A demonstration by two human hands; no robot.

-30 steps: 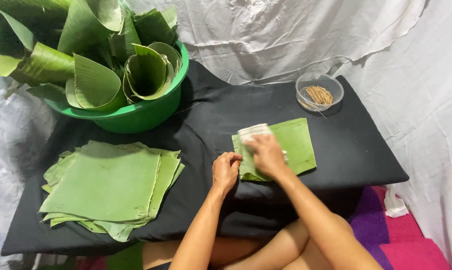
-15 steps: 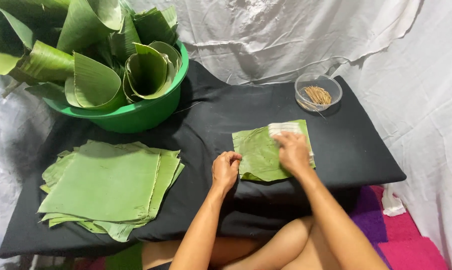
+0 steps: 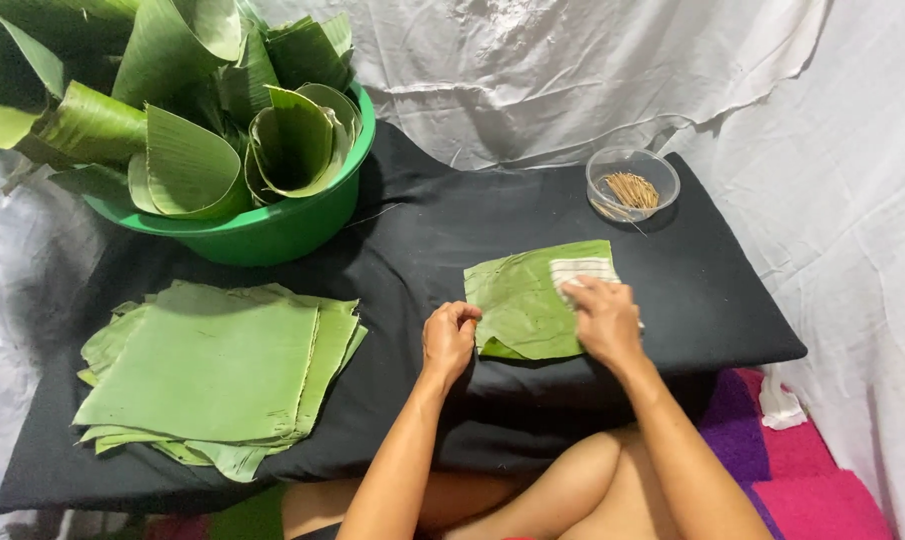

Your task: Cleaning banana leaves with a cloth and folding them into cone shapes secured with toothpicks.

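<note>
A square piece of green banana leaf [image 3: 528, 300] lies flat on the black table cloth [image 3: 413, 230]. My right hand [image 3: 603, 320] presses a small white striped cloth [image 3: 581, 270] onto the leaf's right side. At the leaf's lower left corner rests my left hand [image 3: 449, 338], fingers curled, pinning the leaf's edge to the table.
A stack of cut leaf squares [image 3: 213, 370] lies at the left front. A green basin [image 3: 273, 225] full of rolled leaves stands at the back left. A clear bowl of thin wooden sticks [image 3: 632, 185] sits at the back right. White sheeting hangs behind.
My right hand has slid the cloth across the leaf from its upper left to its right side. My left hand has stayed at the leaf's left corner.
</note>
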